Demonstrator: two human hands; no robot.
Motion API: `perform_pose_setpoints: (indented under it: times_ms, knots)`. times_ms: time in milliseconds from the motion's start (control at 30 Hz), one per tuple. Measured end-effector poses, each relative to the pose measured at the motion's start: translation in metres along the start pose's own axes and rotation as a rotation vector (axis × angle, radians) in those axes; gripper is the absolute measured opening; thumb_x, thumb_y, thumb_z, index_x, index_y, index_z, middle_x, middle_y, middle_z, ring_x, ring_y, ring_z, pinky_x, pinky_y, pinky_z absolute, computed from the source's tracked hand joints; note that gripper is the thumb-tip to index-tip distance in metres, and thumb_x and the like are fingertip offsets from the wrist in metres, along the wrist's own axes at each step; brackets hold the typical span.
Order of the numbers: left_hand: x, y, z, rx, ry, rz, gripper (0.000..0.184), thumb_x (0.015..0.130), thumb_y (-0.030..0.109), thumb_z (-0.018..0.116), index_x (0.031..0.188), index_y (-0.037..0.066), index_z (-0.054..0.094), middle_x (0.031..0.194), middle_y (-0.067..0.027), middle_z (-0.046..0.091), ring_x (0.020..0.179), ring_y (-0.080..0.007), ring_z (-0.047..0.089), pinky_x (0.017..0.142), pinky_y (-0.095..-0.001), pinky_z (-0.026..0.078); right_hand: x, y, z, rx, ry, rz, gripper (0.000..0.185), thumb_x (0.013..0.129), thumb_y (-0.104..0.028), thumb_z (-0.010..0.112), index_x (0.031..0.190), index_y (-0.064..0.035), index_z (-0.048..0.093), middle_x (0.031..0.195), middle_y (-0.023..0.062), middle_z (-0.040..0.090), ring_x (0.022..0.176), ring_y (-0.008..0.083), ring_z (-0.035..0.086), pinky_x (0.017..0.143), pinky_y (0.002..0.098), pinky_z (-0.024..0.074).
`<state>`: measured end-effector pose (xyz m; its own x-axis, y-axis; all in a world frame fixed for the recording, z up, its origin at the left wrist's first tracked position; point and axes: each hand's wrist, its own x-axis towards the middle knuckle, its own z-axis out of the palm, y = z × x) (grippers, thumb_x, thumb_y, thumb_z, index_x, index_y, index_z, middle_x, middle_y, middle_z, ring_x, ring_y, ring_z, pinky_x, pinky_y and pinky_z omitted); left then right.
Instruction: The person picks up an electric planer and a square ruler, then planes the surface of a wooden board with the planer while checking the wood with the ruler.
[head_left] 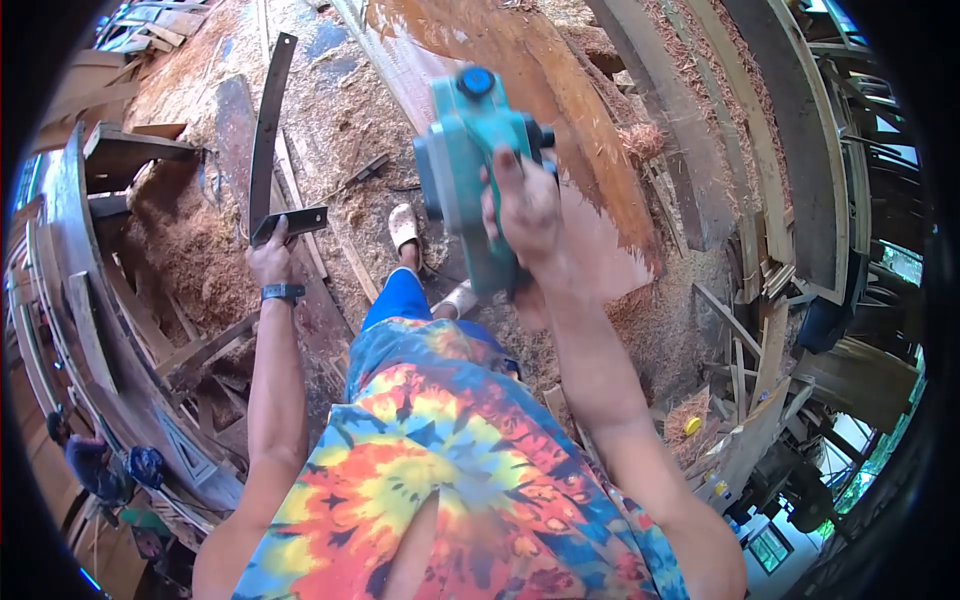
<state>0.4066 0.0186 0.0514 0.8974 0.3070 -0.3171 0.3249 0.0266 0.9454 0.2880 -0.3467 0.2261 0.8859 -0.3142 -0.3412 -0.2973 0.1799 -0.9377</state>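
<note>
My left hand [270, 262], with a dark band on its wrist, grips a dark carpenter's square [267, 140] near its corner. The long blade points away from me and the short arm points right. My right hand [527, 212] is wrapped round the handle of a teal electric planer [462, 165] with a blue knob, slightly blurred. The planer is over the left side of a wide reddish-brown board [585, 130], which has paler patches along its edge. Whether the planer touches the board I cannot tell.
Wood shavings [345, 125] cover the ground round my feet. Long planks [725, 130] lie to the right, with shavings on them. Stacked boards [150, 390] line the left, where another person [95, 465] is visible. A small yellow object [692, 426] is at right.
</note>
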Motion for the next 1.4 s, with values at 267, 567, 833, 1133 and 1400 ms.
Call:
perform_pose_setpoints:
  times_ms: [267, 567, 833, 1133, 1400]
  knots:
    - [-0.012, 0.020, 0.006, -0.052, -0.018, 0.000, 0.026, 0.086, 0.007, 0.076, 0.105, -0.007, 0.066, 0.104, -0.0157, 0.068, 0.087, -0.0267, 0.070, 0.075, -0.0384, 0.064, 0.201, -0.035, 0.049, -0.136, -0.071, -0.144, 0.050, 0.095, -0.056, 0.056, 0.079, -0.0082, 0.059, 0.055, 0.0014, 0.054, 0.044, 0.0160, 0.054, 0.040, 0.0315, 0.0431]
    - [-0.037, 0.006, 0.004, -0.022, -0.023, -0.017, 0.025, 0.084, 0.007, 0.078, 0.105, -0.004, 0.068, 0.099, -0.0132, 0.070, 0.087, -0.0244, 0.070, 0.074, -0.0376, 0.063, -0.047, 0.014, -0.033, -0.315, -0.011, -0.052, 0.059, 0.096, -0.059, 0.053, 0.099, -0.0006, 0.061, 0.066, 0.0052, 0.056, 0.060, 0.0127, 0.051, 0.056, 0.0328, 0.0429]
    - [-0.061, -0.007, 0.031, -0.010, -0.039, -0.095, 0.024, 0.082, 0.013, 0.081, 0.099, 0.001, 0.067, 0.095, -0.0115, 0.069, 0.080, -0.0243, 0.071, 0.069, -0.0387, 0.064, -0.208, 0.062, -0.070, -0.255, 0.031, 0.064, 0.066, 0.090, -0.062, 0.061, 0.106, 0.0022, 0.062, 0.077, 0.0091, 0.067, 0.072, 0.0134, 0.061, 0.065, 0.0325, 0.0498]
    - [-0.019, 0.006, 0.022, 0.034, -0.039, -0.079, 0.021, 0.083, 0.011, 0.079, 0.096, -0.002, 0.067, 0.093, -0.0111, 0.069, 0.079, -0.0241, 0.070, 0.067, -0.0395, 0.064, -0.110, 0.036, -0.019, -0.287, 0.058, 0.040, 0.068, 0.088, -0.065, 0.060, 0.097, 0.0019, 0.062, 0.077, 0.0145, 0.067, 0.072, 0.0211, 0.064, 0.068, 0.0383, 0.0505]
    - [0.059, -0.001, 0.008, 0.051, 0.002, -0.093, 0.021, 0.084, 0.015, 0.079, 0.095, 0.000, 0.069, 0.088, -0.0072, 0.068, 0.073, -0.0188, 0.067, 0.065, -0.0346, 0.060, 0.074, -0.023, 0.051, -0.250, -0.007, -0.041, 0.062, 0.093, -0.061, 0.057, 0.093, 0.0005, 0.063, 0.067, 0.0056, 0.059, 0.064, 0.0141, 0.057, 0.061, 0.0328, 0.0477]
